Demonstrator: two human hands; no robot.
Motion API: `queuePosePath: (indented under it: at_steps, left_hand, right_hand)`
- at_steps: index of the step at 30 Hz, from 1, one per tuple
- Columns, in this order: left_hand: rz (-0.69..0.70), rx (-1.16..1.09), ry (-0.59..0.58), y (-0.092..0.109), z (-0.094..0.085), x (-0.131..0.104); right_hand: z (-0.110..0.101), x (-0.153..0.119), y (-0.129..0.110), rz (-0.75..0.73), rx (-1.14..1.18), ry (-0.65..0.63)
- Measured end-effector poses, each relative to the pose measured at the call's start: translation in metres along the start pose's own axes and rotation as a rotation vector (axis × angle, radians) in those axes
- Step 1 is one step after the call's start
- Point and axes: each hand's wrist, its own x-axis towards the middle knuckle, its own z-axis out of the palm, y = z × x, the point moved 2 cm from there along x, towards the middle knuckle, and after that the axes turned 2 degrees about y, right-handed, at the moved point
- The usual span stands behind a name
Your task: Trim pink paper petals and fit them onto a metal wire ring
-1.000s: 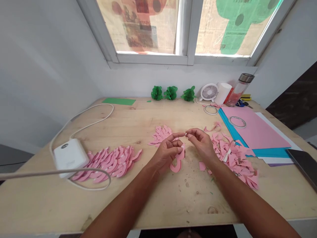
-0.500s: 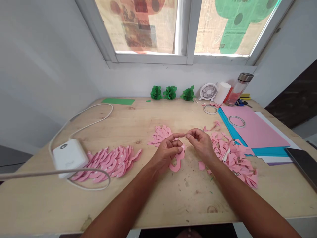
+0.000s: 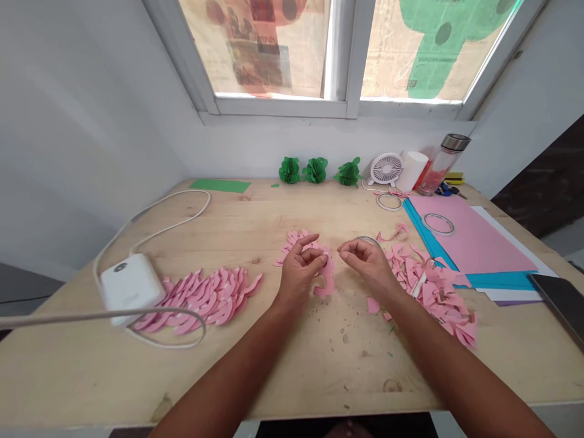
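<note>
A curved pink paper cutout [image 3: 329, 281] is pinched between the thumb and fingers of my left hand [image 3: 297, 267], whose index finger points outward. My right hand [image 3: 368, 263] is closed in a pinch just to the right, a small gap away from the left. What its fingertips hold, if anything, is too small to make out. Behind its knuckles shows the rim of a tape roll [image 3: 367, 239], mostly hidden. Beyond my left hand lies a small heap of pink cutouts [image 3: 292, 243], partly covered by that hand.
Stacked pink cutouts [image 3: 219, 298] lie left beside a white power bank [image 3: 131, 285] with a looping cable. Pink scraps [image 3: 440, 298] pile up at right, near paper sheets [image 3: 483, 234] and a phone [image 3: 559, 304]. Green paper ornaments [image 3: 314, 170], a fan [image 3: 385, 168] and a bottle [image 3: 442, 164] line the wall.
My hands have drawn apart at the fingertips. The left has shifted slightly left and up with the pink cutout, turning it. A tape roll now shows behind my right hand.
</note>
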Motion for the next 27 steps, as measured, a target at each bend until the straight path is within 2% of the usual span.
queuePosePath:
  at_steps: [5,8,21,27]
  left_hand:
    - [0.06,0.036,0.047,0.0,-0.001,0.0]
    - [0.078,0.047,0.045,-0.001,-0.002,0.0]
    - [-0.007,0.069,0.003,-0.002,0.0,0.0]
    - [-0.066,0.176,-0.028,-0.004,0.001,0.002]
  right_hand:
    - [0.007,-0.005,-0.002,0.048,-0.061,-0.143]
    - [0.01,-0.006,-0.002,0.026,-0.15,-0.183]
    - [0.005,-0.003,0.003,-0.066,-0.239,-0.075]
    - [-0.001,0.002,0.004,-0.068,-0.293,-0.003]
